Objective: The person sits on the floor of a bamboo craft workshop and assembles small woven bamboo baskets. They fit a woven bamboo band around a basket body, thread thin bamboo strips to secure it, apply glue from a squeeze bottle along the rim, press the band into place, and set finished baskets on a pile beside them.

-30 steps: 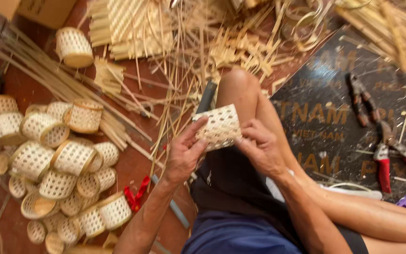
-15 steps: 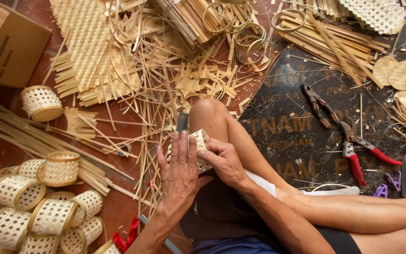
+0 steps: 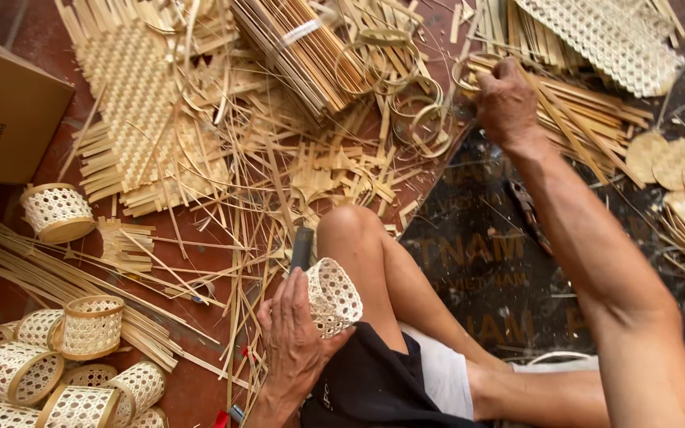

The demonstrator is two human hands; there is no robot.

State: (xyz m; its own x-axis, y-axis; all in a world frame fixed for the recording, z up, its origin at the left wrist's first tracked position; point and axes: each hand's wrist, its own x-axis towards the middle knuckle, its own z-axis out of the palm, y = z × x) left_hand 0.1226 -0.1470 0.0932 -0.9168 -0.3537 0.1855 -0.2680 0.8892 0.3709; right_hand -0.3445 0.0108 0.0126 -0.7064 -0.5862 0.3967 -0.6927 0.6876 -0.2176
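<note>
My left hand (image 3: 293, 342) holds a small woven bamboo cylinder (image 3: 333, 296) against my left thigh, beside my bent knee (image 3: 348, 226). My right hand (image 3: 506, 103) is stretched far forward to the pile of bamboo strips (image 3: 588, 119) and pinches a thin bamboo ring (image 3: 464, 77) at its edge. Several more bamboo rings (image 3: 406, 103) lie just left of that hand.
Finished woven cylinders (image 3: 81, 333) are heaped at lower left, with one apart (image 3: 57, 212). A cardboard box (image 3: 5, 119) stands at left. Woven mats (image 3: 140, 119), a bundle of sticks (image 3: 303, 47) and round woven discs (image 3: 683, 166) lie around. A dark printed mat (image 3: 477, 269) lies under my legs.
My right hand left the woven cylinder and reached forward to the rings and strips. My left hand now holds the cylinder alone. The camera tilted further forward.
</note>
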